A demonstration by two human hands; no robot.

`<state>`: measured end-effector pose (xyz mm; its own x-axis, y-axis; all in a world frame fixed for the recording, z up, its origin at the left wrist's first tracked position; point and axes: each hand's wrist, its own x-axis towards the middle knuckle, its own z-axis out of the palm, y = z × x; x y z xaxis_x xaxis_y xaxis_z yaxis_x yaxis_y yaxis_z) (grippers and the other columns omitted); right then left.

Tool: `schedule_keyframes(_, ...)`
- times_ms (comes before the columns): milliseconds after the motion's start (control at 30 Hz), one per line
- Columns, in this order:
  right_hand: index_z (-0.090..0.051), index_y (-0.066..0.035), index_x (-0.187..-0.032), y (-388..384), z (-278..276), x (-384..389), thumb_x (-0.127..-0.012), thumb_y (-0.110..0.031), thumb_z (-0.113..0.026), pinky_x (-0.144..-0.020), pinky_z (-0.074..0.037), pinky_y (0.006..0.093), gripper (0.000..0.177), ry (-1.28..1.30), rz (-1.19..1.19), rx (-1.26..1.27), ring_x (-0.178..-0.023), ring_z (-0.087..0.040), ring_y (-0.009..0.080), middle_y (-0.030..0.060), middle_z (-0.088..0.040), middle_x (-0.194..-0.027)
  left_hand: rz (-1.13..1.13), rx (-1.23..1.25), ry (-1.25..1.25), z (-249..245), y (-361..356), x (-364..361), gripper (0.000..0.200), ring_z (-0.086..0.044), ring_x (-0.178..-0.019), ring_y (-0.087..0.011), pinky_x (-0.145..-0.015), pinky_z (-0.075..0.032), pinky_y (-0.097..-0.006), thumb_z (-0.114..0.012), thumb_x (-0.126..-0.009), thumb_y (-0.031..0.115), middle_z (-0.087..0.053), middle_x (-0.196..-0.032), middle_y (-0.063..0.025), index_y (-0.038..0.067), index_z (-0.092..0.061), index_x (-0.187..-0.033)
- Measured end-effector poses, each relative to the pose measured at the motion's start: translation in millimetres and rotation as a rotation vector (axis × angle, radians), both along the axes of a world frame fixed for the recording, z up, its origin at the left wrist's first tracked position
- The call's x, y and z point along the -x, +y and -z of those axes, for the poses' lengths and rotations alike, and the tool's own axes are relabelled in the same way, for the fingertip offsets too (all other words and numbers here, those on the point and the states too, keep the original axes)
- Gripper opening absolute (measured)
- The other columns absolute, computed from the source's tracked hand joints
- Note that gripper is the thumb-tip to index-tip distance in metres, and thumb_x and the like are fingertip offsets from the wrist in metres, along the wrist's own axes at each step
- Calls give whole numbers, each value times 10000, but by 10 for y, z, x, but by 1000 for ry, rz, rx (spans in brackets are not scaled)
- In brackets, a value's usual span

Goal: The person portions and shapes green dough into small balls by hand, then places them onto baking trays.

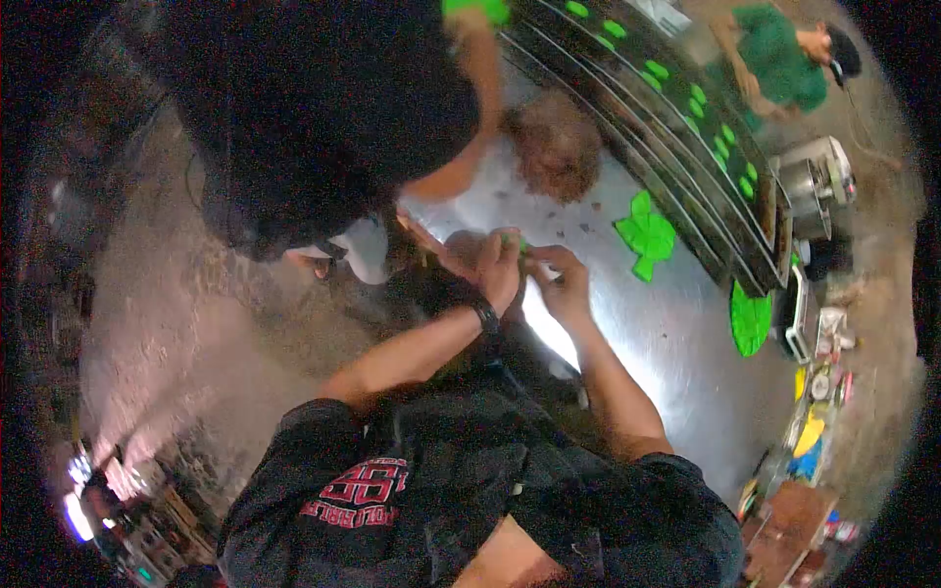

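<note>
My left hand (pixel 498 274), with a dark band at its wrist, is closed near the edge of the shiny metal table. Its fingers pinch a small green piece (pixel 522 244), mostly hidden and too blurred to tell its kind. My right hand (pixel 563 284) meets it from the right, thumb and fingertips pressed together at the same green piece. Beyond my hands, a brown crumbly mound (pixel 556 147) sits on the metal table (pixel 686 338). Green leaves (pixel 647 235) lie to the right of the mound, and another green leaf (pixel 751 318) rests farther right.
Long dark trays (pixel 676 127) holding several small green pieces stand along the far side. A co-worker in black (pixel 323 108) stands close on my left, an arm over the table. Another person in green (pixel 784 59) is at the far right, near a metal pot (pixel 809 191).
</note>
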<state>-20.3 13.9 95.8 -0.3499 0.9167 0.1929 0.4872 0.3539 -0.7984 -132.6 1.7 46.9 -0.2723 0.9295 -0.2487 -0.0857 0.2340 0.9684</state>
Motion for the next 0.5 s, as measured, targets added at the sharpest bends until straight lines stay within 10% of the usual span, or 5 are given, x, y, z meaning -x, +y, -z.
schedule_keyframes(33, -641, -45, -871, -108, 19, 52, -708, -53, -646, -753, -458, 349, 163, -221, 9, -337, -823, -562, 252, 114, -625, -870, -55, -7, 185, -53, 2, -31, 456, -531, -928, -175, -827, -428, -322, -313, -969, 400, -566, -1012, -115, 3, -497, -1099)
schedule_keyframes(200, -598, -30, -854, -10, -220, -378, -670, -106, -726, -596, -474, 330, 236, -190, 43, -345, -657, -555, 235, 114, -561, -797, 243, 53, -874, -282, -71, -225, 637, -560, -944, -226, -870, -419, -357, -294, -929, 529, -592, -1068, -115, -14, -508, -1183)
schedule_keyframes(433, -647, -44, -848, -57, -489, -1415, -699, -146, -725, -584, -477, 298, 197, -85, -353, -259, -679, -604, 214, 111, -624, -848, 534, 485, -1069, -410, 27, -880, 828, -553, -967, -248, -888, -403, -372, -221, -861, 658, -579, -1103, -131, -51, -447, -1225)
schedule_keyframes(500, -660, -43, -804, -35, -59, -1768, -714, -163, -711, -599, -477, 297, 159, -114, -333, 11, -696, -613, 209, 110, -632, -826, 565, 483, -789, -379, -86, -1069, 514, -536, -890, -200, -727, -435, -363, -433, -895, 465, -573, -1002, -101, 87, -472, -1242)
